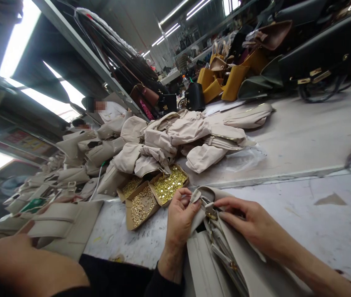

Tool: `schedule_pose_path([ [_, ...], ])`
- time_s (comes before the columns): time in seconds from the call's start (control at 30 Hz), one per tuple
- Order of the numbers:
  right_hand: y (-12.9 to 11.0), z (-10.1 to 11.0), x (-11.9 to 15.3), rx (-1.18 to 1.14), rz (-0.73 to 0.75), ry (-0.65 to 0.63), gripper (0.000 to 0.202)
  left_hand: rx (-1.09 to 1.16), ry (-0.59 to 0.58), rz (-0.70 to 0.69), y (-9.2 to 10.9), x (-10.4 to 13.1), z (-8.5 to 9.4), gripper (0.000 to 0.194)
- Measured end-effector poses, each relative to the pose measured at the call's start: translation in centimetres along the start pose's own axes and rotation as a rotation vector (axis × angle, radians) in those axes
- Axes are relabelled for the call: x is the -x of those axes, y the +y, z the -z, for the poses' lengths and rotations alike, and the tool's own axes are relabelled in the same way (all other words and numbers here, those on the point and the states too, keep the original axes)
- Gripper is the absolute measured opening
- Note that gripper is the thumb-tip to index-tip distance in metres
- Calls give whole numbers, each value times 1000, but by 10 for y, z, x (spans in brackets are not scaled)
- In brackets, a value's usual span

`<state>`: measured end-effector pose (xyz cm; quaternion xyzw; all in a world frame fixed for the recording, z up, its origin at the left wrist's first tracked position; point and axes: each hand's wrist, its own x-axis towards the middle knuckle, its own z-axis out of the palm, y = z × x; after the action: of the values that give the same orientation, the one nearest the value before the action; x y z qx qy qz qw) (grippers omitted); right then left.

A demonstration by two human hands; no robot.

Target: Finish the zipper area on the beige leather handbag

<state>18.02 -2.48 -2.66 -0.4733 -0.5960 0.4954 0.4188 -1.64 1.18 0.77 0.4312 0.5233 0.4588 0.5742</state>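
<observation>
A beige handbag (204,255) stands in front of me, its top gaping around a zipper and gold-coloured fittings. My left hand (180,216) pinches a small beige strap end (195,195) at the bag's upper edge. Beside it, my right hand (246,218) has its thumb and fingers around the bag's rim, close to a metal clasp piece (210,211). What lies under the right fingertips is partly hidden. Just beyond my left hand sit cardboard trays, one with flat gold pieces (169,184) and one with small gold studs (142,206).
Beige cloth pouches (190,130) are heaped behind the trays. Another person's blurred arm (27,264) is at lower left, by a beige bag panel (67,222). Mustard bags (235,82) and black bags (320,62) stand at the back. A plastic bag (240,159) lies on the table.
</observation>
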Motion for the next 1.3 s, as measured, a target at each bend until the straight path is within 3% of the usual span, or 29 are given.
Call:
schedule_pose_path([
  [0.1,-6,4,5,568,354,79,34,-32,3,14,4,0,0,51],
  [0.17,-8,4,8,831,520,97,37,-49,15,7,6,0,-1,48],
  [0.23,-10,2,9,970,595,85,39,-54,29,0,8,1,-1,45],
  [0.3,-11,1,6,979,571,82,41,-50,40,-13,9,1,-1,44],
  [0.37,-11,0,1,808,471,63,39,-36,41,-23,8,-1,0,43],
  [0.57,-4,-5,-24,-169,-69,-33,24,42,14,9,0,-13,11,45],
  [0.67,7,-9,-33,-518,-365,-76,44,96,-5,46,-4,-20,15,48],
  [0.77,16,-10,-39,-727,-562,-127,60,163,-18,99,-8,-25,15,51],
  [0.87,18,-9,-44,-806,-635,-127,58,198,-21,139,-10,-31,14,50],
  [1.07,18,-11,-49,-768,-571,-99,53,185,20,144,-9,-34,15,43],
  [1.3,20,-8,-44,-950,-706,-125,51,182,-15,123,-6,-31,15,41],
])
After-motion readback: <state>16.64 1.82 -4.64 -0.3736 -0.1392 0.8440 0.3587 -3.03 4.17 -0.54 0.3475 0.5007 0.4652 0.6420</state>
